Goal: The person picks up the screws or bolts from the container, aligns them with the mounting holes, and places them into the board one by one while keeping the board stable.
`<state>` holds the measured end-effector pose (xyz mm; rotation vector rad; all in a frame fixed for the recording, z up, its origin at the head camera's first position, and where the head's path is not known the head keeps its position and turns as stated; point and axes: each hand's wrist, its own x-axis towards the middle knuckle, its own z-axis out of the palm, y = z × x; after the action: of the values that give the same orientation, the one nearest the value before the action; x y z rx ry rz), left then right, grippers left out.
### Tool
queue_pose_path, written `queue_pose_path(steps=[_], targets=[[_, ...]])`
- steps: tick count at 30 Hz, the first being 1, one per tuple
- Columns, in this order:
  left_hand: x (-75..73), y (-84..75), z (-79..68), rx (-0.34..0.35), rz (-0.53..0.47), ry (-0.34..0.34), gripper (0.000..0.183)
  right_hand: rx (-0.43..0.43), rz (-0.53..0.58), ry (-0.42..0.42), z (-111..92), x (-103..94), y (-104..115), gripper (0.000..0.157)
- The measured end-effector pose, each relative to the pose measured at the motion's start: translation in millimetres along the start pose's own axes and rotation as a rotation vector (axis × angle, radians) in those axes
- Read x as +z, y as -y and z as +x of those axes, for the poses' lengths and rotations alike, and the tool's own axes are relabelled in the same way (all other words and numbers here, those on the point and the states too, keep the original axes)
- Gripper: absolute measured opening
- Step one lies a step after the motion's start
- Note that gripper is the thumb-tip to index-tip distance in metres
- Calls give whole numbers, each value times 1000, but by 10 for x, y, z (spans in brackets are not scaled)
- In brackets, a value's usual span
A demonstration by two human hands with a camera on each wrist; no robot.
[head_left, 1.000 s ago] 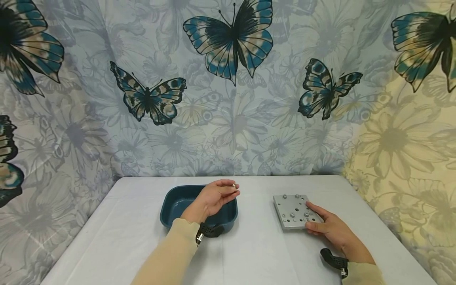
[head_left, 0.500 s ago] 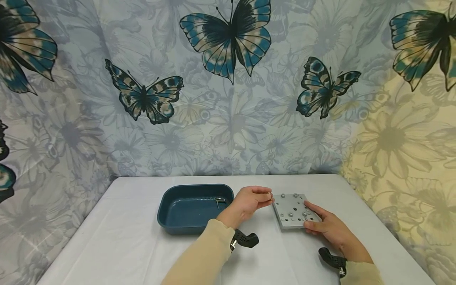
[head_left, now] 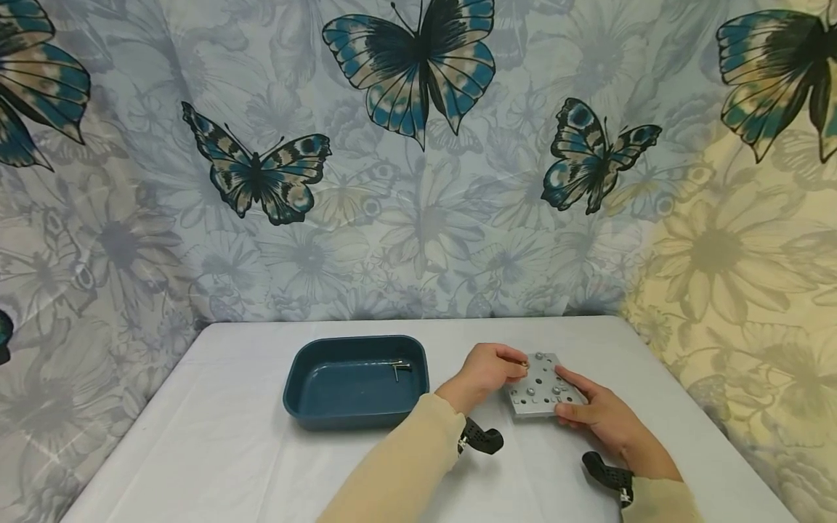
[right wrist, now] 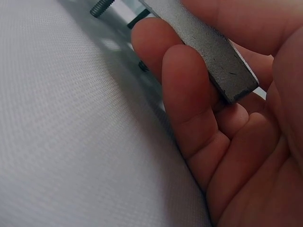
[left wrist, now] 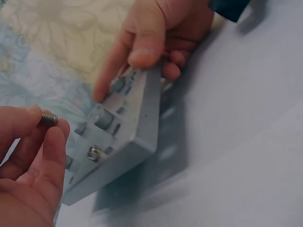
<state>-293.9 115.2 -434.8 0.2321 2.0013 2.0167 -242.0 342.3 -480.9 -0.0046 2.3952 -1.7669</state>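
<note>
My right hand [head_left: 611, 421] grips the right edge of a silver metal plate [head_left: 543, 398], thumb on top and fingers underneath. The plate carries round holes and several bolts; threaded bolt ends [right wrist: 101, 8] stick out below it in the right wrist view. Between thumb and fingertips, my left hand [head_left: 485, 374] pinches a small screw [left wrist: 49, 118], its threaded part showing. That hand is over the plate's far left corner in the head view, covering the holes there. A brassy screw head [left wrist: 96, 152] sits on the plate near its edge in the left wrist view.
A dark teal tray [head_left: 353, 421] stands left of the hands, with a few screws [head_left: 399, 367] lying at its right side. White cloth [head_left: 229, 450] covers the table, and a butterfly-print curtain [head_left: 431, 240] hangs behind and at the sides.
My left hand has moved right, from over the tray to the plate's far left corner, carrying the screw. The right hand keeps its grip on the plate.
</note>
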Motion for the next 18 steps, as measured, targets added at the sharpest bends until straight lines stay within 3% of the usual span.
queue_pose_path(steps=[6,18], targets=[[117,60,76,11,224,-12,13,-13,10,-6,2,-3,-12,92],[227,73,140,70,423,-1,9,-31,9,-3,9,-28,-8,90]])
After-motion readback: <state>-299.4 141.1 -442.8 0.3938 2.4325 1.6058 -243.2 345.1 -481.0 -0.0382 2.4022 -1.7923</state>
